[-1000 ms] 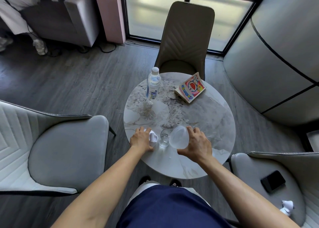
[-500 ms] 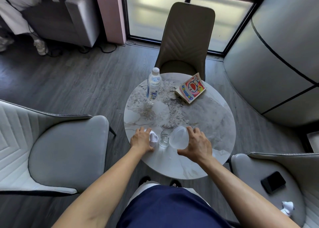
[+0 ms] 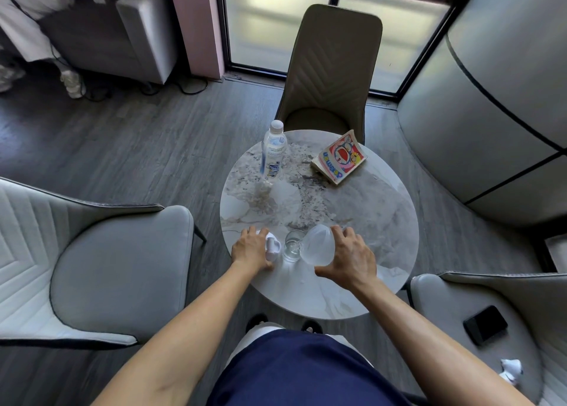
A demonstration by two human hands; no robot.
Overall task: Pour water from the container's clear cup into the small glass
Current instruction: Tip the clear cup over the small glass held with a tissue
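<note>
A small glass [image 3: 291, 248] stands upright near the front of the round marble table [image 3: 362, 209]. My right hand [image 3: 352, 258] grips a clear rounded cup [image 3: 317, 246], tilted to the left with its rim over the glass's mouth. Left of the glass, my left hand [image 3: 250, 249] rests on a small white container part [image 3: 272, 247], fingers curled around it on the tabletop. Whether water is flowing cannot be made out.
A capped water bottle [image 3: 273, 154] stands at the table's far left, a colourful comic book [image 3: 340, 157] at the far right. Grey chairs surround the table; a black phone [image 3: 485, 324] and crumpled tissue [image 3: 511, 370] lie on the right chair seat.
The cup stays tilted over the glass and both hands keep their places. Only the view has shifted slightly.
</note>
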